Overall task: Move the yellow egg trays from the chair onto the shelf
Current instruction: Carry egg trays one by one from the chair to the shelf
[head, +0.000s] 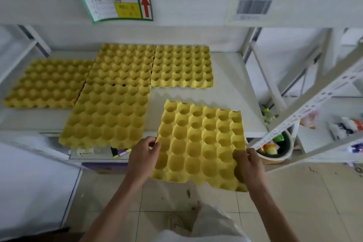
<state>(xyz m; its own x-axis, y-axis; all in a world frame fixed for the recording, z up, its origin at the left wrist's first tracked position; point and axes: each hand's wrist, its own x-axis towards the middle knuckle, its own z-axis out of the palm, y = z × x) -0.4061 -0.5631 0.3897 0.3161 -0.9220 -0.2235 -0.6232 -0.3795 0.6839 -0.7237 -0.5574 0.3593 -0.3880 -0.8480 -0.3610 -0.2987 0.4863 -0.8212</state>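
Observation:
I hold a yellow egg tray flat between both hands, its far half over the front right of the white shelf. My left hand pinches its left edge and my right hand grips its near right corner. Several more yellow egg trays lie on the shelf: one at the far left, one at the front middle overhanging the shelf's front edge, one behind it, and one at the back right. The chair is out of view.
An upper shelf beam with a green label and a barcode tag runs overhead. A slanted perforated white bracket stands at the right. Below the shelf on the right sits a bin holding packets. Tiled floor lies beneath me.

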